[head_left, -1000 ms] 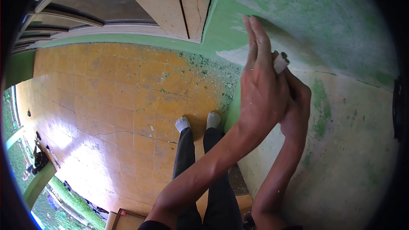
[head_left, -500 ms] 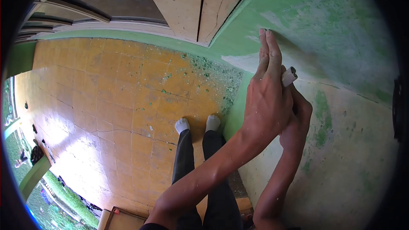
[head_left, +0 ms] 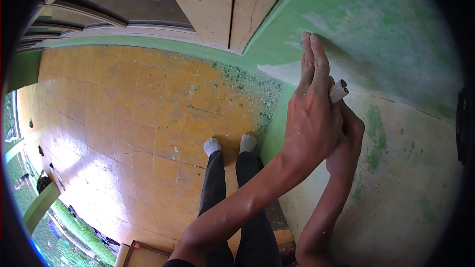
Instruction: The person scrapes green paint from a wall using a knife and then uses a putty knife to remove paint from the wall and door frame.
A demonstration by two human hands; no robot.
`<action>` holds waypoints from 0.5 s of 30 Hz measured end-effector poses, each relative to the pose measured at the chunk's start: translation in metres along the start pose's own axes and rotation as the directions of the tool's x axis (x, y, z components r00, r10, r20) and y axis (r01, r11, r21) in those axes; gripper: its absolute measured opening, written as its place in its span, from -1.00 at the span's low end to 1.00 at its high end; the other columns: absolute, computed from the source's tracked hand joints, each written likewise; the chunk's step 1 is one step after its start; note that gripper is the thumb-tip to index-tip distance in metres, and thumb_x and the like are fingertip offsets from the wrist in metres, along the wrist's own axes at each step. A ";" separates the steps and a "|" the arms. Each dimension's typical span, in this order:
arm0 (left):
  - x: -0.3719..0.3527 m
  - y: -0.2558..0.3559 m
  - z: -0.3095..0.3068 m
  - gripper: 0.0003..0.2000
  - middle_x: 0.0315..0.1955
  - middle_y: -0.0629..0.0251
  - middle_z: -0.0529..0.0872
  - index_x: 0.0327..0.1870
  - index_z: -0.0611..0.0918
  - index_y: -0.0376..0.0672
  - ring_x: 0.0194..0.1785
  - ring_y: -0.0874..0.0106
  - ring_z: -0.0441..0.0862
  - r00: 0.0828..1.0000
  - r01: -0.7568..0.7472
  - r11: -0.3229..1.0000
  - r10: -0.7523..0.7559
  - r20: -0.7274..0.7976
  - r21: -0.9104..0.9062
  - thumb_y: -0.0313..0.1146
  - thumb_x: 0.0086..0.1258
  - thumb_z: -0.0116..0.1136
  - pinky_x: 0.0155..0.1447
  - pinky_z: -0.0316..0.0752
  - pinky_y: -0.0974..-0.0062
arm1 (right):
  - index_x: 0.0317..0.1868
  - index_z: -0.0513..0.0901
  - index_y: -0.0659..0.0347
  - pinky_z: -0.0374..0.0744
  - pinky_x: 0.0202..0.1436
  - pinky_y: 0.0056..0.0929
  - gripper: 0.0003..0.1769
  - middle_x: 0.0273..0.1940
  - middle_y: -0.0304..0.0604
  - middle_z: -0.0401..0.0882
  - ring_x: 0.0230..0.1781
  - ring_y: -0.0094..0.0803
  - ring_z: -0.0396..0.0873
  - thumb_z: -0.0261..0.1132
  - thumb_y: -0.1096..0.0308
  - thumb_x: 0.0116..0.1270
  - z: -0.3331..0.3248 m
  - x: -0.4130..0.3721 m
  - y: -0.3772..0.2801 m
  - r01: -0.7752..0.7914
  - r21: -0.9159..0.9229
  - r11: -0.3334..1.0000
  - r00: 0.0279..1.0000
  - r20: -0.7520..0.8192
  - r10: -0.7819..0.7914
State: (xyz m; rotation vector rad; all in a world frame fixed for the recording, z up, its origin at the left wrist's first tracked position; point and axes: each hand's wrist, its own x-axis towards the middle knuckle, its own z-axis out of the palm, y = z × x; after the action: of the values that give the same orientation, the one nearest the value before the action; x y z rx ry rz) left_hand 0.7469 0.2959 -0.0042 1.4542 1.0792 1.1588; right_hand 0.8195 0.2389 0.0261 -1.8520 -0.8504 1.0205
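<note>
Stretched out against the green wall (head_left: 396, 24), my left hand (head_left: 310, 116) has its fingers straight and close together, with the fingertips near a scraped, paler patch. Behind and to the right of it, my right hand (head_left: 349, 131) is bent and partly covered by my left hand. The end of a whitish-grey, tube-like handle (head_left: 338, 92) sticks out between the hands, and my right hand is closed round it. The far end of this tool is hidden behind my left hand. Both forearms have small pale specks on them.
Green and white flakes (head_left: 247, 84) lie on the orange tiled floor (head_left: 128, 118) along the wall's foot. A cream wooden frame (head_left: 208, 5) with glass panes stands at the top. My feet in light socks (head_left: 248, 143) are close to the wall corner.
Both hands and the handle have shifted very slightly to the right. The handle end has tilted a little.
</note>
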 end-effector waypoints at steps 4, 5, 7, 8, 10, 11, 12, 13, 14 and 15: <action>-0.006 -0.002 0.009 -0.33 0.34 -0.58 0.23 0.50 0.03 -0.55 0.31 -0.28 0.44 0.998 -0.057 0.992 0.059 -0.010 0.113 -0.65 0.33 -0.13 0.28 0.46 0.14 | 0.16 0.57 0.50 0.43 -0.05 -0.59 -0.56 -0.16 -0.27 0.61 -0.14 -0.61 0.44 0.16 0.33 0.40 -0.006 0.001 0.016 0.044 -0.065 0.997 0.999 0.001 -0.044; -0.005 0.001 0.007 -0.33 0.34 -0.58 0.23 0.50 0.03 -0.55 0.31 -0.28 0.44 0.998 -0.063 0.990 0.065 -0.007 0.122 -0.65 0.33 -0.13 0.28 0.46 0.14 | 0.24 0.53 0.46 0.44 -0.14 -0.63 -0.53 -0.15 -0.26 0.63 -0.20 -0.65 0.43 0.19 0.37 0.39 -0.005 0.002 0.010 0.049 0.020 0.999 0.999 0.012 -0.050; -0.002 0.009 0.006 -0.33 0.25 -0.57 0.37 0.50 0.01 -0.55 0.11 -0.13 0.64 0.983 0.185 0.982 -0.186 -0.005 -0.034 -0.63 0.36 -0.10 0.15 0.54 0.19 | 0.32 0.50 0.43 0.45 -0.23 -0.66 -0.49 -0.13 -0.24 0.65 -0.25 -0.69 0.43 0.22 0.42 0.39 -0.001 0.007 0.003 0.057 0.102 0.993 0.998 0.014 -0.059; 0.004 0.007 0.002 -0.34 0.16 -0.54 0.47 0.50 0.00 -0.56 -0.06 0.01 0.69 0.984 0.160 0.987 -0.161 -0.076 -0.023 -0.60 0.41 -0.09 0.06 0.57 0.24 | 0.32 0.50 0.42 0.47 -0.19 -0.66 -0.49 -0.09 -0.22 0.66 -0.21 -0.68 0.46 0.22 0.41 0.40 0.002 0.011 0.001 0.062 0.046 0.997 0.996 0.054 -0.065; 0.004 0.005 -0.005 -0.35 0.18 -0.55 0.45 0.50 0.00 -0.56 -0.06 0.00 0.69 0.988 0.146 0.989 -0.147 -0.048 -0.025 -0.59 0.43 -0.08 0.07 0.56 0.24 | 0.34 0.50 0.36 0.51 -0.08 -0.63 -0.50 -0.02 -0.20 0.67 -0.08 -0.64 0.50 0.21 0.40 0.42 0.006 0.011 0.000 0.048 -0.040 0.998 0.994 0.098 -0.044; 0.003 0.003 -0.009 -0.36 0.19 -0.56 0.44 0.50 0.00 -0.56 -0.07 -0.02 0.68 0.990 0.137 0.990 -0.138 -0.016 -0.015 -0.58 0.45 -0.08 0.08 0.56 0.23 | 0.34 0.50 0.36 0.51 -0.08 -0.63 -0.50 -0.02 -0.20 0.67 -0.08 -0.64 0.50 0.21 0.40 0.42 0.007 0.007 0.003 0.047 -0.041 0.998 0.994 0.101 -0.043; 0.004 0.005 -0.006 -0.37 0.26 -0.59 0.35 0.50 0.03 -0.55 0.10 -0.11 0.64 1.000 0.022 0.982 -0.020 -0.016 0.186 -0.58 0.44 -0.09 0.16 0.52 0.21 | 0.35 0.51 0.34 0.50 -0.13 -0.63 -0.50 -0.04 -0.22 0.67 -0.13 -0.65 0.48 0.20 0.42 0.42 0.010 0.004 0.004 0.081 0.035 0.996 0.995 0.048 -0.083; 0.006 0.005 -0.009 -0.37 0.26 -0.59 0.35 0.50 0.03 -0.55 0.10 -0.11 0.64 1.000 0.017 0.982 -0.013 -0.020 0.190 -0.58 0.44 -0.09 0.16 0.52 0.21 | 0.35 0.51 0.31 0.48 -0.18 -0.64 -0.50 -0.07 -0.24 0.66 -0.18 -0.66 0.47 0.19 0.43 0.41 0.013 0.004 0.003 0.125 0.109 0.986 0.992 -0.010 -0.124; 0.008 0.006 -0.011 -0.37 0.31 -0.58 0.28 0.50 0.04 -0.54 0.23 -0.16 0.53 0.992 0.129 0.990 -0.128 -0.016 0.058 -0.58 0.44 -0.09 0.23 0.49 0.20 | 0.15 0.57 0.53 0.40 -0.05 -0.64 -0.56 -0.19 -0.29 0.57 -0.15 -0.64 0.39 0.15 0.34 0.41 0.011 0.006 -0.001 0.060 -0.019 0.998 0.998 0.018 -0.060; 0.009 0.009 -0.013 -0.38 0.35 -0.57 0.22 0.50 0.05 -0.54 0.35 -0.21 0.43 0.969 0.248 0.966 -0.248 0.013 -0.077 -0.58 0.43 -0.10 0.29 0.45 0.19 | 0.15 0.57 0.53 0.40 -0.05 -0.64 -0.56 -0.19 -0.29 0.57 -0.15 -0.64 0.39 0.15 0.34 0.41 0.014 0.006 0.001 0.055 -0.023 0.998 0.998 0.009 -0.055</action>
State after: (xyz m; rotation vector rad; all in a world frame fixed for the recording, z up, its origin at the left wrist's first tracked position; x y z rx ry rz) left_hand 0.7366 0.3049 0.0069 1.2204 1.1641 1.0085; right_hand 0.8102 0.2483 0.0191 -1.8348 -0.9166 0.9893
